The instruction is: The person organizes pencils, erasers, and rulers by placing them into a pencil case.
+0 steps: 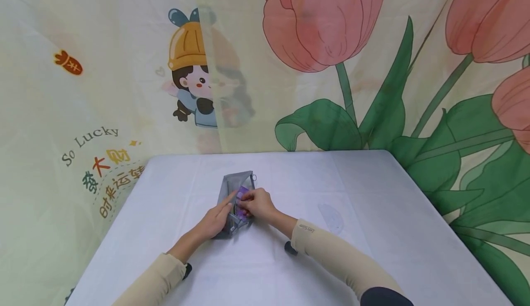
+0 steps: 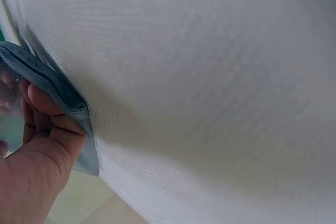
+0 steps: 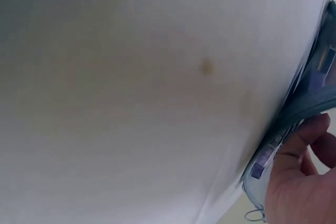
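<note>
A grey-blue see-through zip pouch (image 1: pixel 234 181) lies on the white table, a small ring at its far right corner. Through the pouch shows a purple packet (image 1: pixel 242 192), seen also at the pouch's side in the right wrist view. My left hand (image 1: pixel 213 222) holds the pouch's left side, index finger stretched over it; in the left wrist view its other fingers curl at the dark zip edge (image 2: pixel 58 85). From the right, my right hand (image 1: pixel 258 203) has curled fingers and thumb gripping the pouch opening at the zip edge (image 3: pixel 310 103), partly covering the packet.
The white-covered table (image 1: pixel 352 181) extends around the pouch, with a faint grey patch (image 1: pixel 331 217) to the right. Behind it hangs a curtain (image 1: pixel 248 135) printed with tulips and a cartoon figure.
</note>
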### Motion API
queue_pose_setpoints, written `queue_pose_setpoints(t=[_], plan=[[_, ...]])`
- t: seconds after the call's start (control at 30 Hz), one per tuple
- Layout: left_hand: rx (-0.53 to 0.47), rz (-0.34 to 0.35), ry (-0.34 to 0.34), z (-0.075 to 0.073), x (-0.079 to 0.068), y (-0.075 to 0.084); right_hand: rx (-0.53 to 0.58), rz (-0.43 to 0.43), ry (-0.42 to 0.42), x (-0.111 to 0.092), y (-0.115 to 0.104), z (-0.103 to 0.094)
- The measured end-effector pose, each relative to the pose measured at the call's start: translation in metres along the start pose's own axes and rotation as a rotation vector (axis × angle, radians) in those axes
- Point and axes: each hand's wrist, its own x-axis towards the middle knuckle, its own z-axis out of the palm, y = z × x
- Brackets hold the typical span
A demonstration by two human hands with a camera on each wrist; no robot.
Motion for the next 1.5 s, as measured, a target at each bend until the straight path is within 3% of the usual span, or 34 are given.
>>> queue_pose_setpoints(t=[0.13,0.23,0.4,0.53,0.67,0.83,1.0,1.5], plan=[[0.006,0.011,-0.017,0.000,0.000,0.000,-0.221,-0.114,-0.021,-0.003,0.001,-0.009],[0.017,0.020,-0.020,-0.002,0.000,0.000,-0.392,-0.255,-0.039,-0.010,-0.002,-0.020],[0.038,0.017,-0.041,-0.004,0.000,0.001,-0.761,-0.520,-0.055,-0.032,-0.008,-0.045],[0.039,0.000,-0.052,-0.006,0.001,0.000,-0.982,-0.635,-0.067,-0.050,-0.007,-0.062],[0.028,-0.013,-0.043,-0.007,0.002,-0.001,-1.148,-0.619,-0.102,-0.065,-0.001,-0.072],[0.043,0.004,-0.034,-0.008,0.001,-0.006,-1.227,-0.611,-0.098,-0.081,0.010,-0.079],[0.061,0.020,-0.037,-0.008,0.002,-0.007,-1.226,-0.594,-0.079,-0.093,0.018,-0.090],[0.042,-0.006,-0.061,0.001,0.001,-0.002,-1.157,-0.398,-0.021,-0.117,0.045,-0.140]])
